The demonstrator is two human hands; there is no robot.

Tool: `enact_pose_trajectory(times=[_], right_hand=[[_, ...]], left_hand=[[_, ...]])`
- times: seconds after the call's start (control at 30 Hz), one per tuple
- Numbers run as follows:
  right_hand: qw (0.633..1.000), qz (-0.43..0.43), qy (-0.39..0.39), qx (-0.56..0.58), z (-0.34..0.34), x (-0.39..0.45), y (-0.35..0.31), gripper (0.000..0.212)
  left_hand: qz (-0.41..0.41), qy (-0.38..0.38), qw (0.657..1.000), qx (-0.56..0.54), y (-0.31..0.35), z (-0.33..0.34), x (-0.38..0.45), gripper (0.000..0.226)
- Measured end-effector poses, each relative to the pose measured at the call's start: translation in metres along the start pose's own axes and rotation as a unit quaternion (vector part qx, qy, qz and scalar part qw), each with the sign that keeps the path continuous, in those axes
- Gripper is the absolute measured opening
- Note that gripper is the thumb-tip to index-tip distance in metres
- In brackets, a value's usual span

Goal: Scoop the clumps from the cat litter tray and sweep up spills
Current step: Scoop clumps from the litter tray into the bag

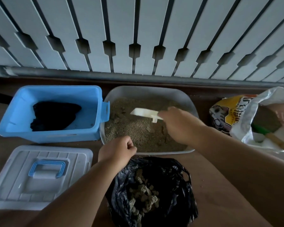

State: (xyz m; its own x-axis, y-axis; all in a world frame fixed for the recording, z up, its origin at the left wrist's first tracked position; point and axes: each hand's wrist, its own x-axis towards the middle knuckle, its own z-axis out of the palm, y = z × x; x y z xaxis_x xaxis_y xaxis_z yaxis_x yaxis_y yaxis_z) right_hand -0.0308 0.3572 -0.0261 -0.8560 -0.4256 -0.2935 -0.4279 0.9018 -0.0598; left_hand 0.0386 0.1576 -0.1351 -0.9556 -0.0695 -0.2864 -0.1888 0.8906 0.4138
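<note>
Litter tray (189, 102) at twelve o'clock, right hand (179, 123) with fingers clamped on white scoop (145, 113) over the litter, left hand (117, 149) pinching rim of black bag (174, 174) — clumps (143, 196) inside — at six o'clock, blue bin (56, 135) at ten.

A blue bin (15, 122) at far left holds a dark cloth (54, 116). Its clear lid (15, 182), blue-handled, lies near left. White railing slats (138, 30) run along the far side.
</note>
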Motion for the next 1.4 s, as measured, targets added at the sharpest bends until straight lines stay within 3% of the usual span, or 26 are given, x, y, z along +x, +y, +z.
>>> enact_pose_trajectory(times=[0.1, 0.23, 0.43, 0.63, 0.73, 1.0, 1.07, 1.17, 1.27, 1.4], right_hand=[[0.998, 0.053, 0.042, -0.013, -0.001, 0.000, 0.025, 0.035], [0.996, 0.090, -0.018, -0.015, 0.018, -0.002, 0.025, 0.034], [0.991, 0.084, -0.062, 0.089, 0.009, -0.005, 0.014, 0.027], [0.980, 0.156, 0.014, 0.119, -0.015, -0.018, 0.034, 0.025], [0.972, 0.208, 0.017, 0.109, -0.012, -0.019, 0.040, 0.020], [0.971, 0.199, -0.093, 0.098, -0.005, -0.017, 0.054, 0.022], [0.914, 0.269, -0.099, 0.287, -0.005, -0.010, 0.064, 0.022], [0.830, 0.338, -0.163, 0.412, -0.001, -0.011, 0.071, 0.034], [0.808, 0.333, -0.141, 0.465, 0.004, -0.016, 0.080, 0.027], [0.751, 0.344, -0.171, 0.537, 0.018, -0.017, 0.081, 0.024]], left_hand=[[0.000, 0.001, 1.000, -0.002, 0.000, 0.001, 0.000, 0.021], [0.003, 0.003, 1.000, 0.002, 0.001, 0.000, -0.002, 0.022], [-0.001, 0.004, 1.000, -0.025, 0.000, 0.002, -0.004, 0.019], [-0.007, -0.002, 1.000, -0.020, 0.003, 0.002, -0.005, 0.018], [-0.013, -0.006, 1.000, -0.017, 0.004, 0.002, -0.005, 0.018], [0.002, -0.003, 0.999, -0.033, 0.004, 0.004, -0.008, 0.015], [0.013, 0.006, 0.999, -0.042, 0.004, 0.005, -0.010, 0.015], [0.018, 0.018, 0.999, -0.047, 0.005, 0.005, -0.012, 0.016], [0.020, 0.022, 0.998, -0.048, 0.006, 0.005, -0.013, 0.015], [0.020, 0.023, 0.999, -0.044, 0.008, 0.005, -0.013, 0.013]])
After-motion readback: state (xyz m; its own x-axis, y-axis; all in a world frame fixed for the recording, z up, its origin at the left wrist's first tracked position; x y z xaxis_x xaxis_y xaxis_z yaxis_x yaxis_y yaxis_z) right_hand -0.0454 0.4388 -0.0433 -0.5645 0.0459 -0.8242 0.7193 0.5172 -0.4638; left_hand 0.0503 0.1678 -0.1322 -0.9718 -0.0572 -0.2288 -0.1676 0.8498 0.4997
